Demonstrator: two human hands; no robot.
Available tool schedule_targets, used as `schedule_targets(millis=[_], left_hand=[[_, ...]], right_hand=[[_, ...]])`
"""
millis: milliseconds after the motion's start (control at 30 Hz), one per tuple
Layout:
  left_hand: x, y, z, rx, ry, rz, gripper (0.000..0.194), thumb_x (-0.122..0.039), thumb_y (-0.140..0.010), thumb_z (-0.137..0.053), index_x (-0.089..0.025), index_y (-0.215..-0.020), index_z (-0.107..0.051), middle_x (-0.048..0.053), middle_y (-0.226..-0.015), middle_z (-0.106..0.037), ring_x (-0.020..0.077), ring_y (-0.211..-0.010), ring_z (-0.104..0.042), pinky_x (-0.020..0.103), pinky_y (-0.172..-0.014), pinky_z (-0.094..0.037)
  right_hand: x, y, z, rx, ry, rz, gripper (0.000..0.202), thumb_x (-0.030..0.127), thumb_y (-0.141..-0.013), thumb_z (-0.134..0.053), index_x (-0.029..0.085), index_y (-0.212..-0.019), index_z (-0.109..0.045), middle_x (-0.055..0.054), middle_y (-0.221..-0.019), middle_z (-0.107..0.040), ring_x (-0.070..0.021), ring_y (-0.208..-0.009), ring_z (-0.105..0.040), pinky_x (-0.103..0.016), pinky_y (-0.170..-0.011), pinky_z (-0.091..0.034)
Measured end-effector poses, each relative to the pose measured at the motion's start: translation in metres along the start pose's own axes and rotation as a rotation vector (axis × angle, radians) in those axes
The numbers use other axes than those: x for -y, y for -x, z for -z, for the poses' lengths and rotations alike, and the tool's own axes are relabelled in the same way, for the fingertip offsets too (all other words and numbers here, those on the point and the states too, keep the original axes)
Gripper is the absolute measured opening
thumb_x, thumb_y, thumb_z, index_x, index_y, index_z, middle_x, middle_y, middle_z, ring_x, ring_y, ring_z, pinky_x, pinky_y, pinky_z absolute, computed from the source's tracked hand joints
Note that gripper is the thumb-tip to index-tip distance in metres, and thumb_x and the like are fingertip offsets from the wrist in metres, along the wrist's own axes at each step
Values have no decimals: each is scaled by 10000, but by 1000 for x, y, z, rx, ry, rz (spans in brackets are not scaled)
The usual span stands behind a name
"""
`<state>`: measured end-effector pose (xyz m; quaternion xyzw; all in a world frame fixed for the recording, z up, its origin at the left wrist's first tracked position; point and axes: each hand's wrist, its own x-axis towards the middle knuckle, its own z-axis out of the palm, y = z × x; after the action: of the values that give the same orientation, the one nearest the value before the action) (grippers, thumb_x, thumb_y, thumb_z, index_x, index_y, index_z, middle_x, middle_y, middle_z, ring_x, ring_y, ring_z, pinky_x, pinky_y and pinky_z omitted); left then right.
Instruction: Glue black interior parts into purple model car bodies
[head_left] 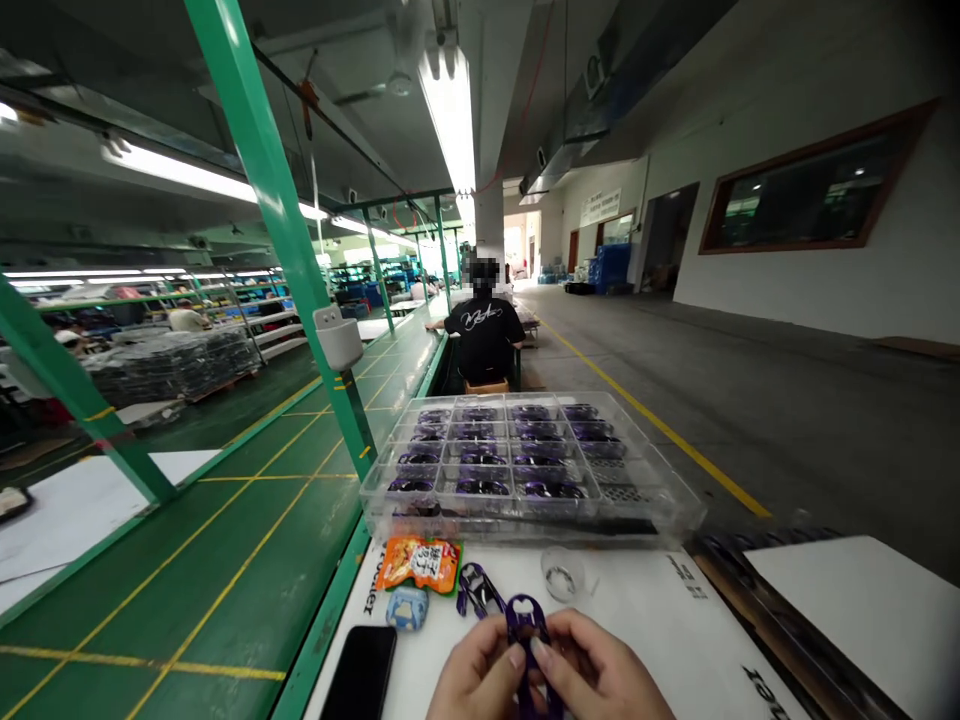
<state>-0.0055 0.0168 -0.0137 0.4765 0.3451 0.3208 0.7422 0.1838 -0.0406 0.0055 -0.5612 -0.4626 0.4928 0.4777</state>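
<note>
A glossy purple piece (528, 632), long and rounded at its top end with a shaped cutout through it, is standing upright between the two hands, just above the near part of the white surface (637, 590). The left hand (480, 670) is pinching it from one side and the right hand (600, 670) from the other, each grip pressing a thumb against its smooth face.

Just beyond, dark purple parts (484, 588) with a similar cutout are lying on the surface. A small round clear dish (562, 575) is sitting to their right. To their left, a crinkled, shiny orange packet (420, 565) is lying just behind a rounded blue case (407, 608), and a flat black phone (360, 675) is resting nearer the edge.

Farther back, a transparent, rigid plastic box (679, 510) is holding shiny purple items in rectangular compartments. Beyond it, a person in a black shirt (487, 340) is sitting beside a long green bench (225, 560) marked with yellow lines.
</note>
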Motion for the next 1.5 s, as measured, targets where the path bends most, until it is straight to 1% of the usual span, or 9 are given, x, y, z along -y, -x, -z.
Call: schedule_targets(millis=[33,133,233,367,633,833,1100,1300,1500], left_hand=[[-5,4,-3,-4,-22,-14,821,-864,-759,-983,-167,-1171,-849,75,-890,-775,193,-701,-676,312,-660,-523],[-21,16,-10,-38,-104,-137,604,-707,-942,-914,-146,-1150,-834,70,-894,-764,189,-749,-669,312,-693,-547],[-30,21,-11,-14,-101,-110,543,-649,-968,-917,-153,-1168,-827,68,-919,-777,196,-812,-682,313,-745,-566],[-30,22,-10,-10,-106,-87,471,-577,-1014,-896,-160,-1222,-828,80,-997,-801,203,-867,-698,319,-789,-586],[-30,23,-9,-34,-108,-129,416,-486,-1001,-927,-169,-1257,-843,83,-1039,-834,218,-934,-739,306,-798,-597],[-30,24,-9,-45,-92,-143,427,-491,-981,-954,-166,-1239,-853,107,-1118,-874,227,-978,-789,331,-880,-642],[-29,26,-9,-83,-66,-182,417,-456,-966,-978,-169,-1239,-844,100,-1108,-888,231,-966,-820,364,-925,-670],[-27,27,-9,-68,-48,-243,398,-427,-979,-979,-192,-1284,-874,105,-1172,-899,237,-1035,-825,352,-944,-669],[-26,28,-8,-42,-30,-298,400,-455,-978,-982,-208,-1281,-897,117,-1225,-906,276,-1091,-847,397,-989,-689]], right_hand=[[3,3,0,-8,-1,26,637,829,-927,-827,215,-1091,-853,-63,-905,-807,-281,-867,-797,-350,-808,-664],[10,9,-1,3,4,68,563,738,-1029,-785,191,-1154,-828,-73,-935,-822,-274,-897,-800,-370,-851,-657],[12,12,-2,11,-23,66,534,704,-1054,-775,184,-1172,-805,-76,-961,-839,-251,-882,-800,-364,-841,-649],[12,12,0,-4,-23,66,481,649,-1065,-784,191,-1211,-801,-62,-970,-840,-236,-876,-806,-358,-827,-654],[13,13,-1,-41,44,104,387,560,-1065,-767,206,-1215,-817,-16,-907,-775,-177,-771,-662,-314,-710,-553],[14,14,0,-29,25,87,414,579,-1059,-781,202,-1228,-817,-31,-937,-781,-191,-809,-686,-324,-722,-563],[17,17,-1,-37,-22,112,419,599,-1053,-814,209,-1205,-826,-28,-923,-771,-184,-787,-681,-309,-686,-564],[19,20,0,-51,-11,194,449,641,-1063,-826,225,-1234,-835,-53,-984,-806,-207,-849,-728,-331,-758,-617],[17,24,1,-61,1,245,461,662,-1074,-829,240,-1258,-832,-77,-1110,-787,-228,-931,-727,-374,-844,-646]])
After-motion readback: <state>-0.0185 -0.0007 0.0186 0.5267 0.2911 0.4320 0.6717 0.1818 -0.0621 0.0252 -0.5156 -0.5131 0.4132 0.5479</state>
